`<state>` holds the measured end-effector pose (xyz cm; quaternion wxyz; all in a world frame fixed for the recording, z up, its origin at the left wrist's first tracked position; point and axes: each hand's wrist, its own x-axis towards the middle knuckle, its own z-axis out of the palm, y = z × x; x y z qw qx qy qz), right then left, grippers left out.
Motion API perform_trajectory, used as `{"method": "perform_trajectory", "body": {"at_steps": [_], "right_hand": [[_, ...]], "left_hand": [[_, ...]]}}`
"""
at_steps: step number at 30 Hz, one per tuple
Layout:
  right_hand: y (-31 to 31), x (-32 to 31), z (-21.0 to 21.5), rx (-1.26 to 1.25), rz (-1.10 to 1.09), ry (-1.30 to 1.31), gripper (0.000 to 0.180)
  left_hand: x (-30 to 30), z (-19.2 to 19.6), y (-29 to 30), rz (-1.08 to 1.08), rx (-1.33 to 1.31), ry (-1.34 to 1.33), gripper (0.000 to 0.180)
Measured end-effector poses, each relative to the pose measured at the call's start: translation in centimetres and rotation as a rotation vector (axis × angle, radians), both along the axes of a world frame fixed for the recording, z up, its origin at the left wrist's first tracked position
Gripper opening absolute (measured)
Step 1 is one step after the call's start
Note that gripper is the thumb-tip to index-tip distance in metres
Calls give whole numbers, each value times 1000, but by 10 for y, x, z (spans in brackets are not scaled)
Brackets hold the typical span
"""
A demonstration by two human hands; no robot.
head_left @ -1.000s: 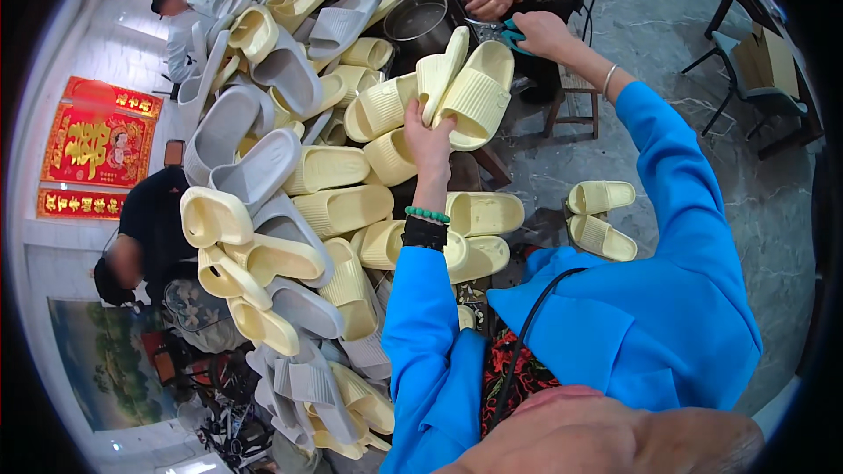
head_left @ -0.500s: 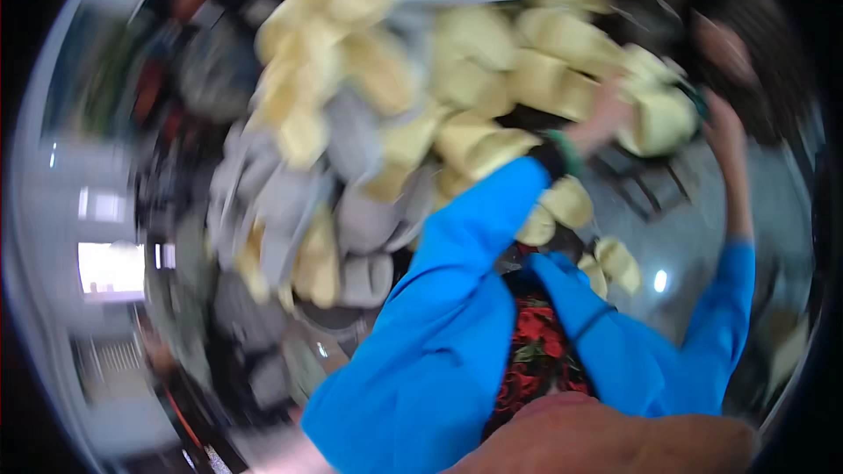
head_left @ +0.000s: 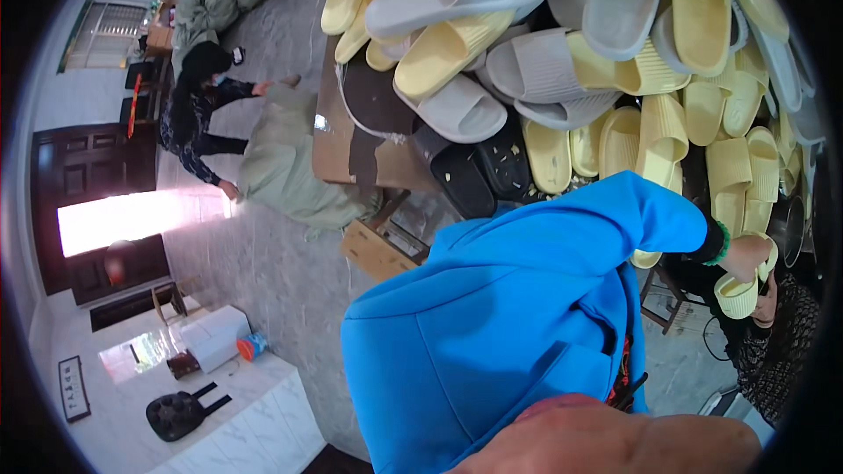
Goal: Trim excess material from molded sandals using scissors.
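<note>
My left hand (head_left: 747, 256), with a green beaded bracelet and a black cuff, is at the far right. Its fingers are closed round a yellow slipper (head_left: 736, 295). Another hand (head_left: 766, 305) touches or lies close behind that slipper; it appears to belong to a person in a dark patterned sleeve (head_left: 784, 347). My right hand does not show, and my blue jacket fills the lower middle. Just above my left wrist lies a pair of yellow slippers (head_left: 727, 177) at the edge of a large heap of yellow and grey slippers (head_left: 544, 66).
Two black slippers (head_left: 479, 167) lie by a brown table (head_left: 373, 110). A wooden stool (head_left: 378, 246) stands below it. At left, a person in dark clothes (head_left: 198, 114) bends over a grey-green sack (head_left: 285, 162). A dark door (head_left: 75, 162) is behind.
The view has swung to the left, bringing the room, door and bending person into sight. My left hand now appears farther right and lower, on a yellow slipper. My right arm has left the view.
</note>
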<state>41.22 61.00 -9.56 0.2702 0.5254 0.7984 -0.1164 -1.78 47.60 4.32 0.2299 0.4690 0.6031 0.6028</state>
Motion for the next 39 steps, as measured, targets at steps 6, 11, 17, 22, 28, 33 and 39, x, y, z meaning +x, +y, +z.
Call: {"method": "perform_trajectory", "body": {"at_steps": [6, 11, 17, 22, 28, 33, 39], "right_hand": [[-51, -50, 16, -93, 82, 156, 23], [-106, -111, 54, -178, 195, 363, 21], [-182, -182, 99, -316, 322, 569, 19], [-230, -238, 125, -439, 513, 656, 17], [-279, -273, 152, -490, 627, 723, 15], [-355, -306, 181, -673, 628, 835, 11], [-400, -335, 175, -721, 838, 751, 13]], "left_hand": [[1, 13, -13, -14, -62, 93, 50], [-8, 29, -37, -62, 82, 120, 55], [-15, 55, -100, 63, 371, 283, 59], [-40, 61, -256, 351, 334, 121, 48], [1, 27, -565, 1584, 464, 203, 43], [146, -145, -871, 2372, -248, -87, 76], [241, -213, -965, 2378, -966, -586, 82]]}}
